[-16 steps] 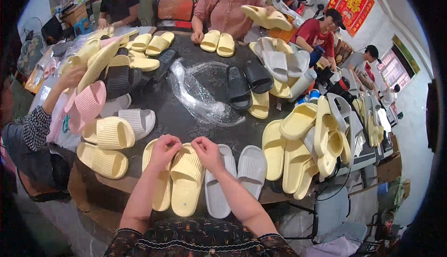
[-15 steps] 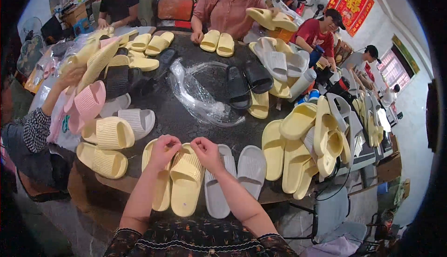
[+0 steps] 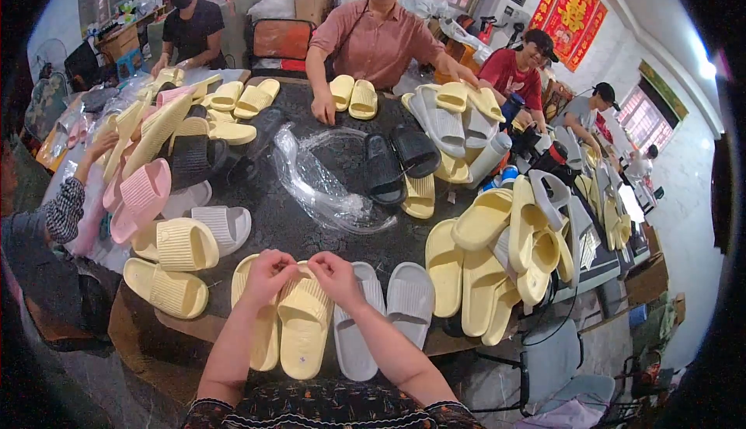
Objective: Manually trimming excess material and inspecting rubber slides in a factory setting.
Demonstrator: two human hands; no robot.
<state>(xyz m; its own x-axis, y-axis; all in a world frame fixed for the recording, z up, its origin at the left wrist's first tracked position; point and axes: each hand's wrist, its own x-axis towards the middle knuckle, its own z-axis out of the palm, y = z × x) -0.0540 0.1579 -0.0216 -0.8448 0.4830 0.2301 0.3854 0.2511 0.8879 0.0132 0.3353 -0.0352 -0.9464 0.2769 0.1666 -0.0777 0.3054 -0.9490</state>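
A pair of pale yellow slippers lies before me, toes away: the left slipper (image 3: 264, 347) partly under my arm, the right slipper (image 3: 303, 340) in full view with a small mark at its heel. Above their toe ends, my left hand (image 3: 270, 275) and my right hand (image 3: 334, 277) are held close together. Thumb and forefinger of each are pinched; whatever lies between them is too small to make out. To the right sits a pair of grey slippers, the nearer grey slipper (image 3: 355, 351) partly behind my right forearm, the other grey slipper (image 3: 409, 305) beside it.
Yellow slippers (image 3: 167, 287) and a grey slipper (image 3: 231, 227) lie to the left. A heap of yellow slippers (image 3: 480, 285) stands at right. Clear plastic film (image 3: 311, 184) and black slippers (image 3: 382, 169) cover mid-table. Co-workers sit around; one person's hand (image 3: 322, 110) rests at the far edge.
My view has tilted up slightly, so the table sits lower. My hands keep their pinch above the yellow slippers. The person opposite has lowered the held yellow slippers onto the right-hand pile.
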